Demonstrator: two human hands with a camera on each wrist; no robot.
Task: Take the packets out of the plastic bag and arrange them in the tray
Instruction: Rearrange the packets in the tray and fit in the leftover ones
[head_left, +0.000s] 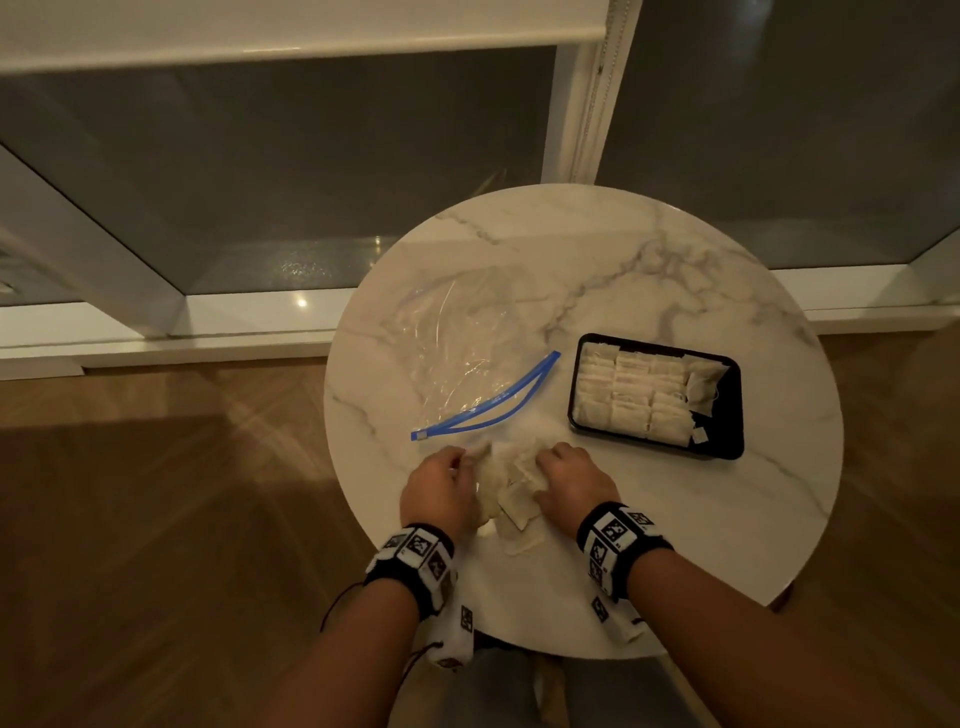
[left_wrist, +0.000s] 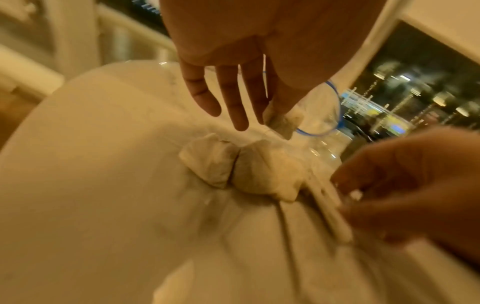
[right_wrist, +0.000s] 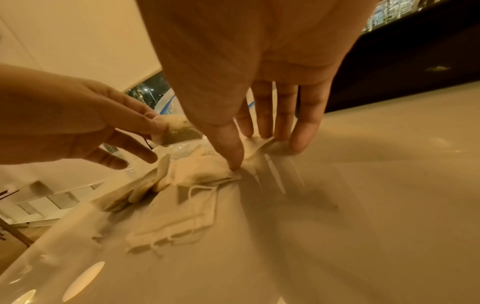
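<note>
Light, limp, stringed packets (head_left: 511, 486) heaped on bench (head_left: 675, 519): left hand (head_left: 441, 486) pinching one, right hand (head_left: 571, 475) spread flat, pressing the heap; best pinched by an edge, clear of strings.

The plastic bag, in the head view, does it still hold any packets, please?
No, the plastic bag lies flat and see-through on the table, with the loose packets outside it.

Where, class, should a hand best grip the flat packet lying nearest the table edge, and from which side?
Probably pinch a thin edge or corner of the nearest packet from the near side. It lies flat on the table, clear of the pile under the right hand.
</note>
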